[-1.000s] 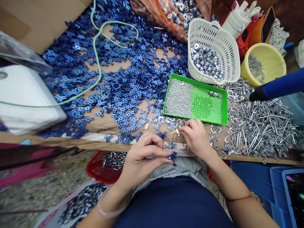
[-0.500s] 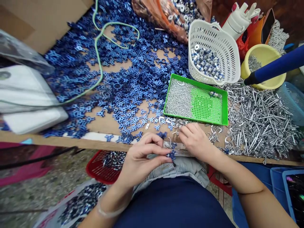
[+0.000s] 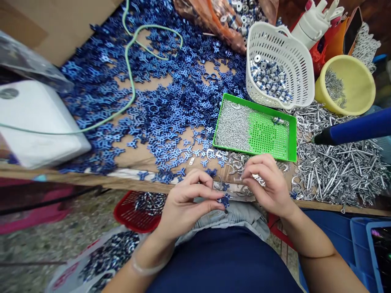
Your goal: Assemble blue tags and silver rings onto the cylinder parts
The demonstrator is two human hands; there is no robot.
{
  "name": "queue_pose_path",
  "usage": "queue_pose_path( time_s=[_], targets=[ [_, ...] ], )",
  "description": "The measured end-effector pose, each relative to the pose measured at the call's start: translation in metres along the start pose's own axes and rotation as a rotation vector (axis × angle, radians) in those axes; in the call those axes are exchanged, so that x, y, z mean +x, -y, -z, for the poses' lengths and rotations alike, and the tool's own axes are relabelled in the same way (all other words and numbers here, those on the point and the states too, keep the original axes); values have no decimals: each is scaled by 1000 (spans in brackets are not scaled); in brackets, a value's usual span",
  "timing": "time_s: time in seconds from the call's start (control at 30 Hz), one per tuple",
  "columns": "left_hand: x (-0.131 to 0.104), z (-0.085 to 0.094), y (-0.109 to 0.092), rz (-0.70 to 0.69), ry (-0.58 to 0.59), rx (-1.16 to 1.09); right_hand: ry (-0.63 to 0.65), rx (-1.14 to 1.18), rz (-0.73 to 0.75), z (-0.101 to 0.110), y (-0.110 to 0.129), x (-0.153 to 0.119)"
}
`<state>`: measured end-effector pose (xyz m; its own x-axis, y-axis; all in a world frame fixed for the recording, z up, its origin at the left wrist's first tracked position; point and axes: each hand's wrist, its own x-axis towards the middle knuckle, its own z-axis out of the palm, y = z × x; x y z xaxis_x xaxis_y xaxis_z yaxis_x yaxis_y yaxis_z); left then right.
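Observation:
My left hand (image 3: pixel 192 199) is closed in a pinch near the table's front edge. Between thumb and forefinger it grips a small blue branched metal part (image 3: pixel 225 200), with a thin pin-like bit sticking out to the right. To the right, my right hand (image 3: pixel 269 185) is raised just over the table edge, thumb and forefinger pressed together; a small pale sliver shows at the fingertips, too blurred to name. Behind it stands a green tray (image 3: pixel 293 140) with tiny silver pins (image 3: pixel 233 126) heaped in its left half. Curved silver pieces (image 3: pixel 233 160) are scattered before the tray.
Blue Y-shaped parts (image 3: pixel 171 122) cover the table's left and middle. A white basket (image 3: pixel 301 61) holds blue-and-silver cylinders. Silver rods (image 3: pixel 342 162) pile up at right, under a blue tube (image 3: pixel 357 128). A yellow bowl (image 3: pixel 360 89) sits behind; a red basket (image 3: pixel 134 215) is below the edge.
My right hand has lifted from the curved silver pieces by the tray and drawn back right, fingers now pinched. My left hand keeps the blue part. The view has shifted slightly.

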<state>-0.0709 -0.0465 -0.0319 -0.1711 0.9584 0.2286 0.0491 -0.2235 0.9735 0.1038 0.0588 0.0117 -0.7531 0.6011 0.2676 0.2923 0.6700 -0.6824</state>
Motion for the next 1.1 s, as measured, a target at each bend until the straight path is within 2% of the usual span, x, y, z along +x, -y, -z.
queue_pose_path(
  time_s=[0.07, 0.17, 0.5, 0.57, 0.67, 0.77, 0.83, 0.9, 0.97, 1.03, 1.1],
  targets=[
    [2, -2, -1, -5, 16, -15, 44, 195, -41, 2, 7, -5],
    [4, -4, -4, -11, 46, -12, 114, 359, -47, 0, 9, -7],
    [5, -7, -5, 23, 78, -178, 264, 596, -78, -3, -5, -8],
    [5, -5, -4, 34, 60, -201, 224, 480, -101, -2, -10, -9],
    [5, -1, -4, 52, -3, -203, 140, 17, -78, -6, -19, -10],
    [6, 2, -4, 36, -60, -156, 227, -447, 80, -18, -26, -10],
    [7, 3, -4, 22, -74, -123, 270, -610, 180, -27, -29, -10],
    [6, 3, -4, 13, -69, -96, 219, -647, 245, -31, -30, -10],
    [4, 1, -3, 6, -73, -55, 88, -550, 258, -30, -26, -9],
    [1, -1, -2, -9, -109, 9, -52, -375, 205, -23, -18, -10],
    [-1, -4, 0, -40, -164, 83, -127, -233, 124, -13, -4, -11]
  ],
)
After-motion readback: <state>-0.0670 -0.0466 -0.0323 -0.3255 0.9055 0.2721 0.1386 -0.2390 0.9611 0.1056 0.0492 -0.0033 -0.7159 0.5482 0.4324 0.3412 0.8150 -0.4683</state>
